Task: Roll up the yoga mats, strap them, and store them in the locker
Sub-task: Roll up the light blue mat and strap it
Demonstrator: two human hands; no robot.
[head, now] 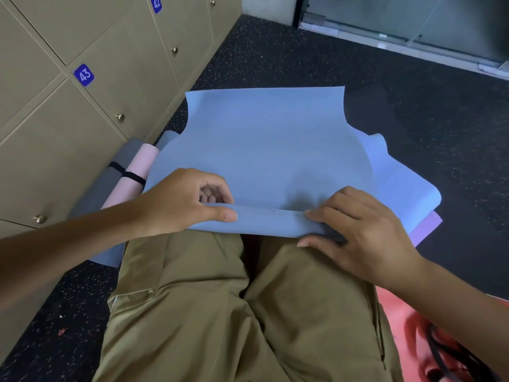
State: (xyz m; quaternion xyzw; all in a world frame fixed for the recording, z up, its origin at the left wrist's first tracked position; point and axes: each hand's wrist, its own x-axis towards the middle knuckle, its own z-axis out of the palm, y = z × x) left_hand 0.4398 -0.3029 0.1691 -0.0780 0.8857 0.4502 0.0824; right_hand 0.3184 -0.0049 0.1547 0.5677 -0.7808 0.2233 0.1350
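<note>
A blue yoga mat (264, 139) lies spread on the dark floor in front of my knees, its near end turned over into a first narrow roll (267, 220). My left hand (181, 199) grips the roll's left part, thumb along the top and fingers curled behind. My right hand (358, 230) holds the right end, fingers curled over it and thumb underneath. A lighter blue-purple mat (402, 186) lies under the blue one, sticking out on the right. Two rolled mats, grey (110, 188) and pink (137, 172), each with a black strap, lie against the lockers on the left.
Beige lockers (82, 111) numbered 42 and 43 with brass knobs line the left side, doors closed. A red mat (407, 326) with black straps (446, 354) on it lies at the lower right. A glass door (413, 17) stands at the far right. My knees in khaki trousers fill the foreground.
</note>
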